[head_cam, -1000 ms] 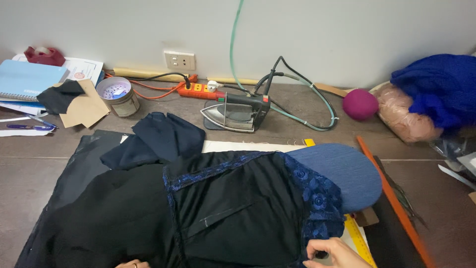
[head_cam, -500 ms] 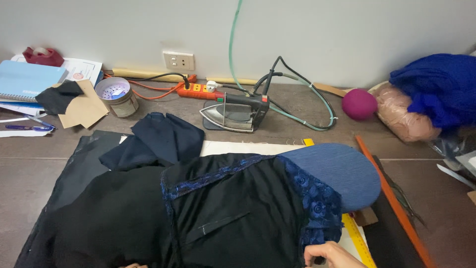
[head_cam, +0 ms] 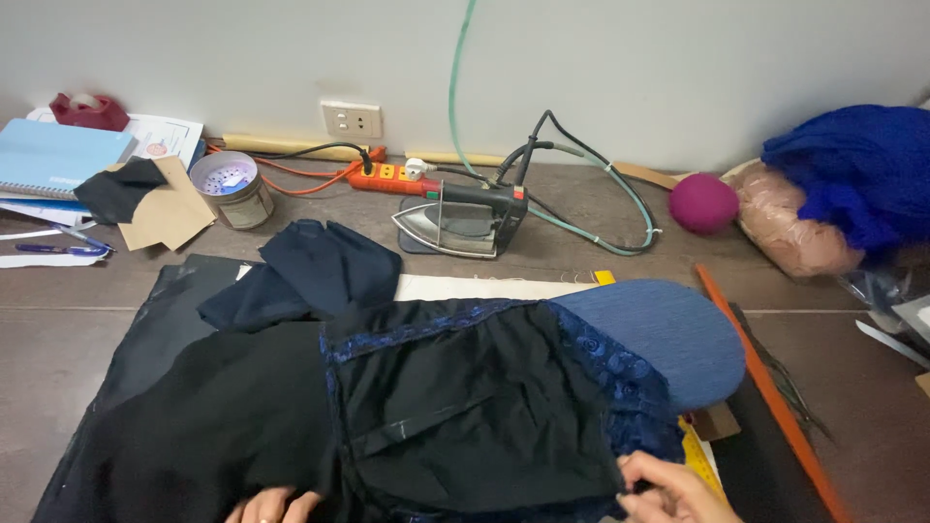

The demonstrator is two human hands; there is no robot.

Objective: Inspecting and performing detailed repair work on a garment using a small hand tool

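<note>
The right hand sits at the bottom edge of the view, its fingers pinched on the hem of the black garment where blue lace trim borders it. The left hand shows only as a few fingertips pressed flat on the dark cloth; most of it is cut off, so whether it grips or merely rests is unclear.

The garment is pulled over a blue padded pressing board, whose rounded end pokes out to the right. A folded navy piece lies just above it, and an orange ruler runs diagonally along the right side.

Farther back on the brown table, a steam iron rests on its side, hoses looping behind it, beside an orange power strip. A round tin stands left of that, near tan card pieces and a pale blue notebook with white sheets under it. A white wall socket sits above. At right are a magenta ball, a clear bag of pinkish material and bright blue fabric.
</note>
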